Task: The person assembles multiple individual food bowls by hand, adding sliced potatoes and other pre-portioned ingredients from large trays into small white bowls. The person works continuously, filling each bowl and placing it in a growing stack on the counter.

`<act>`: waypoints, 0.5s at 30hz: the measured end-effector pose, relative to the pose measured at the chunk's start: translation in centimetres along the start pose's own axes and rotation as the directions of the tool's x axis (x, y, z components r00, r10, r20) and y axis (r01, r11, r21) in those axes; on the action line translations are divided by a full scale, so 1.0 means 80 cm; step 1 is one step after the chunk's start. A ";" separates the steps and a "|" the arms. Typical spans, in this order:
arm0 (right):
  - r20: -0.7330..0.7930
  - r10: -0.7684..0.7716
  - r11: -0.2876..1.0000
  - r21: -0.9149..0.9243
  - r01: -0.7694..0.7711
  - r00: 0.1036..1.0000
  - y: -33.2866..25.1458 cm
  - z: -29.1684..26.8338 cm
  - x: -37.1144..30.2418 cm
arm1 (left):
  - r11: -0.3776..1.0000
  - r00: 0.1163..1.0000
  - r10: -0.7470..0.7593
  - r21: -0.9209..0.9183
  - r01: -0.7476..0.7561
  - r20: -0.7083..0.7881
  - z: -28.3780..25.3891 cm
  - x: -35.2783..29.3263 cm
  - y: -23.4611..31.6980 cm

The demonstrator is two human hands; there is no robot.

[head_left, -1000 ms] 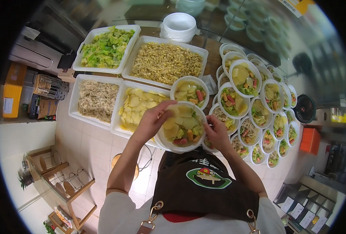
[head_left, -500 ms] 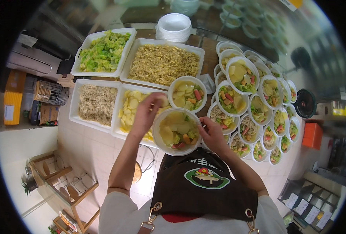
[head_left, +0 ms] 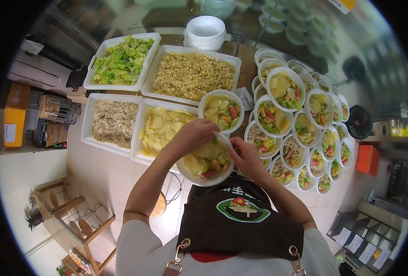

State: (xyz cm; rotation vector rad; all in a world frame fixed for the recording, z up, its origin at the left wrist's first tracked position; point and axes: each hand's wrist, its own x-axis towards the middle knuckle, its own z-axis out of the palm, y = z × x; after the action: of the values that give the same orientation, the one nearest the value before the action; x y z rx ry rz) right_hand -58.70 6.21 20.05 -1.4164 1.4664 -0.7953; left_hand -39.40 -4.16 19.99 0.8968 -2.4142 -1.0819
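Note:
In front of my chest is a round clear plastic bowl (head_left: 204, 162) with pale yellow slices that look like potato, green cabbage and pinkish-red and orange pieces. My right hand (head_left: 246, 160) grips its right rim, thumb at the edge. My left hand (head_left: 195, 138) reaches over the far side of the bowl, fingers curled together near the rim; what they hold is hidden. Just beyond sits another filled bowl (head_left: 217, 106), partly on a tray edge. Left of my left hand lies a white tray of potato slices (head_left: 160, 124).
Further trays hold shredded pale strands (head_left: 114, 120), chopped cabbage (head_left: 123, 62) and bean sprouts (head_left: 190, 76). A stack of empty white bowls (head_left: 205, 32) stands at the back. Many filled bowls (head_left: 284, 87) are piled at the right, overlapping. A black fan (head_left: 359, 122) stands beyond them.
My left hand has moved right, from above the potato tray to the far rim of the held bowl. The bowl has shifted slightly left and down, still in my right hand.

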 end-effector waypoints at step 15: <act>-0.070 0.074 0.984 0.165 -0.062 0.995 0.030 0.000 0.002 | 0.988 0.997 0.039 0.149 -0.030 -0.060 -0.010 -0.043 0.043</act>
State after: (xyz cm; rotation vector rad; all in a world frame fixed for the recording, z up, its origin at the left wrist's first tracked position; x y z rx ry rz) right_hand -59.60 6.39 17.87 -1.2189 1.4640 -0.9126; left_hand -37.79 -0.51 22.89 0.9173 -2.4742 -0.8579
